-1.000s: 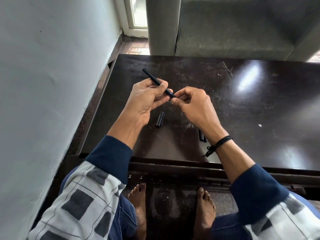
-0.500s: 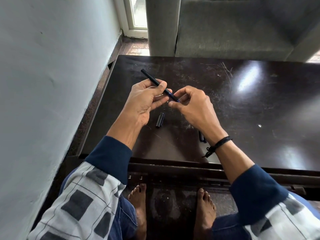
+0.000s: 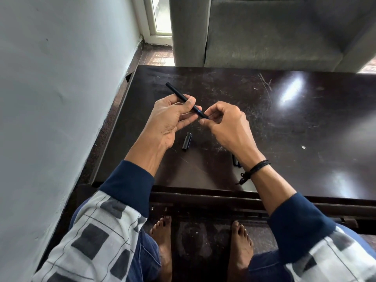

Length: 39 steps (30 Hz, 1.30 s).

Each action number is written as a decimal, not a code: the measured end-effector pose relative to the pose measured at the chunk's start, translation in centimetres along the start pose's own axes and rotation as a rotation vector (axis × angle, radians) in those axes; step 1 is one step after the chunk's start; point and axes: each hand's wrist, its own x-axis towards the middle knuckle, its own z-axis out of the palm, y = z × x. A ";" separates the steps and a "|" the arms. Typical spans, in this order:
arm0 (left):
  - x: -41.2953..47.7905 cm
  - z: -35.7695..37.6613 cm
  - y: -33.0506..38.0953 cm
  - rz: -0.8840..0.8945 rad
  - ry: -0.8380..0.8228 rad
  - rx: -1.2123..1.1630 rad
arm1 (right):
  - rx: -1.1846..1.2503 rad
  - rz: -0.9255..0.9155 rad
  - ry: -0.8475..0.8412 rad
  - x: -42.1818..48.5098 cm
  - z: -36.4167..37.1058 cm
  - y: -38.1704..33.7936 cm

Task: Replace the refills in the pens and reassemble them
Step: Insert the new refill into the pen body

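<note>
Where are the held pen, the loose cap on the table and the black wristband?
pen [image 3: 176, 92], head view, free upper stretch of the barrel.
cap [image 3: 186, 141], head view, middle of its body.
wristband [image 3: 259, 167], head view, cord across the wrist.

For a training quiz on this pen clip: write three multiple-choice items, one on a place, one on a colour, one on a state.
1. Where does the loose cap lie?
A. On the table, below the hands
B. On the windowsill
C. On the floor

2. What colour is the pen?
A. Red
B. Black
C. White

3. What is the left hand doing?
A. Resting flat on the table
B. Hanging at the side
C. Gripping the pen

Answers:
1 A, the cap rests on the dark tabletop between the forearms.
2 B, the barrel sticking out past the fingers is black.
3 C, thumb and fingers curl round the barrel and hold it above the table.
</note>
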 end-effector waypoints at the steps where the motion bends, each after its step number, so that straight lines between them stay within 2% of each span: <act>1: 0.0 0.1 0.0 -0.002 -0.004 -0.001 | -0.004 0.006 0.000 0.0 0.0 0.0; 7: 0.0 0.0 0.0 0.007 0.008 0.011 | -0.002 0.006 -0.050 0.0 0.0 -0.2; 13: 0.0 0.1 0.0 -0.002 -0.001 0.008 | 0.005 0.013 -0.002 0.0 -0.1 0.0; 18: 0.1 0.0 0.2 0.005 0.006 0.010 | -0.011 0.014 -0.037 0.1 0.1 -0.2; 26: 0.0 0.0 0.2 0.011 0.003 0.019 | 0.002 0.013 0.007 0.0 0.2 0.1; 31: 0.0 0.0 0.3 0.017 0.010 0.024 | 0.008 0.014 -0.039 0.2 0.1 -0.1; 39: 0.0 0.1 0.1 0.015 0.001 0.020 | -0.018 0.016 0.007 0.1 0.0 0.1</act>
